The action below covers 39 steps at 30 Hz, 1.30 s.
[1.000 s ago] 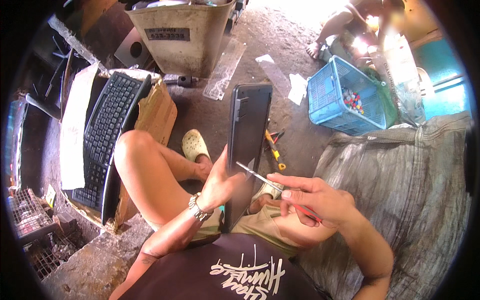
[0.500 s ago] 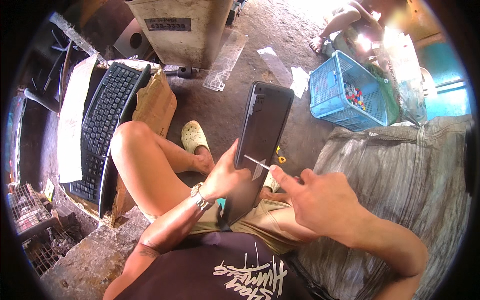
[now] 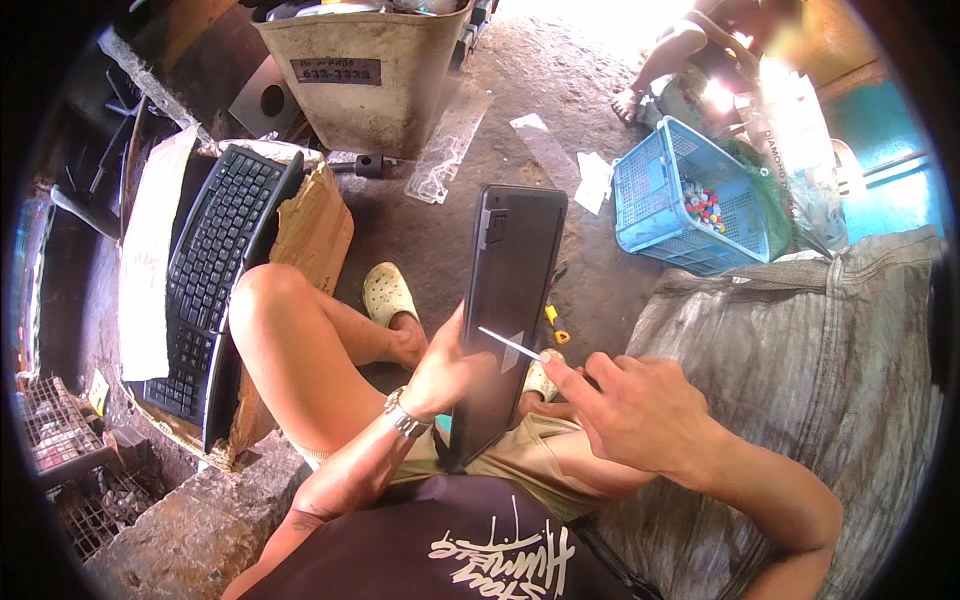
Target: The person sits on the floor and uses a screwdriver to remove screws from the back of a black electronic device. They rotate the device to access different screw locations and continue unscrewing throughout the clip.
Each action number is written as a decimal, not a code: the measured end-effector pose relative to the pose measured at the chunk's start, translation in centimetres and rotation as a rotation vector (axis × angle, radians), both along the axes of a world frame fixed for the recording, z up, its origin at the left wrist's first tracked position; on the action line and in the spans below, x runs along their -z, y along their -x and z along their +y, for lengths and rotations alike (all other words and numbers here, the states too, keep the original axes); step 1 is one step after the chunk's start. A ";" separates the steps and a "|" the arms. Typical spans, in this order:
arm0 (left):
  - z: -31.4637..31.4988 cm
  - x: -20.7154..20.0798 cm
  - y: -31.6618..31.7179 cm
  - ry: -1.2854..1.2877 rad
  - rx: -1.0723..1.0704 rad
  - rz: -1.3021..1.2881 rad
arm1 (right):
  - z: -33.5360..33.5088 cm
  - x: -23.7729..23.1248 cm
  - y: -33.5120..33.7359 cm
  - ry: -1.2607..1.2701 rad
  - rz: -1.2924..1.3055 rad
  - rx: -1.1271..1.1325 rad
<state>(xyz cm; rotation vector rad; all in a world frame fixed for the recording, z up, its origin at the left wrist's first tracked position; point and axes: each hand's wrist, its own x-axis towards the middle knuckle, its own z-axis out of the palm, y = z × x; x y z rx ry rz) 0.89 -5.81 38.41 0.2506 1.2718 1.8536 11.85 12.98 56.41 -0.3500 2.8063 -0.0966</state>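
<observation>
A long, flat black keyboard [image 3: 512, 262], its underside facing me, stands tilted between my knees with its lower end at my lap. My left hand [image 3: 447, 368] grips its left edge, thumb along the side and fingers curled over the underside. In my right hand [image 3: 645, 412] is a screwdriver [image 3: 507, 342]; its thin metal shaft points left across the keyboard's pale label. The handle is hidden in my closed fingers. Whether the tip touches the plastic I cannot tell.
Another black keyboard [image 3: 225, 235] lies on a torn cardboard box [image 3: 318, 225] at left. Ahead stands a filled, dirty bin [image 3: 400, 110]. A blue crate [image 3: 650, 205] holds small colourful pieces. A grey woven sack [image 3: 780, 370] is at right. A yellow-black tool [image 3: 556, 325] lies on the floor; another person [image 3: 675, 55] sits beyond.
The keyboard has shifted slightly left and stands a little more upright. The screwdriver's shaft has moved slightly down and left with my right hand. The surroundings have shifted in view.
</observation>
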 end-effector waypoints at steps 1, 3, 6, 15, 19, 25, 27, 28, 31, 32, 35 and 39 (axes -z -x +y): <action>0.1 0.1 0.1 -0.017 -0.010 -0.028 | 0.1 0.0 0.3 -0.022 0.051 -0.041; 0.0 0.3 0.3 -0.014 -0.026 -0.059 | 0.5 0.0 1.4 0.629 -0.303 0.608; -0.3 0.5 0.3 0.047 -0.023 -0.056 | 0.9 0.7 2.5 1.097 -0.733 1.049; 0.1 0.5 0.3 0.077 -0.031 0.015 | 0.8 1.2 2.4 0.631 -0.162 0.483; 0.1 0.8 0.3 0.071 -0.035 0.044 | 1.2 1.2 2.9 0.624 -0.517 0.730; 0.3 1.9 0.3 0.136 -0.016 0.024 | 0.9 1.2 2.0 0.258 -0.068 0.192; 0.0 1.8 0.4 0.134 -0.042 -0.005 | 1.3 0.7 2.3 0.800 -0.444 0.636; 0.0 1.7 0.4 0.049 -0.072 0.010 | 1.2 0.7 2.4 1.185 -0.575 0.928; -0.1 1.5 0.1 0.028 -0.096 0.225 | 1.4 0.9 3.3 1.127 -0.812 1.297; -0.1 1.5 0.1 0.020 -0.087 0.136 | 1.1 1.3 3.3 1.126 -0.838 1.328; 0.0 1.7 -0.3 0.015 -0.088 0.090 | -0.6 2.5 2.3 0.718 -0.235 0.537; 0.0 2.2 -0.2 0.042 -0.086 0.025 | -0.1 1.8 1.0 -0.015 0.043 0.038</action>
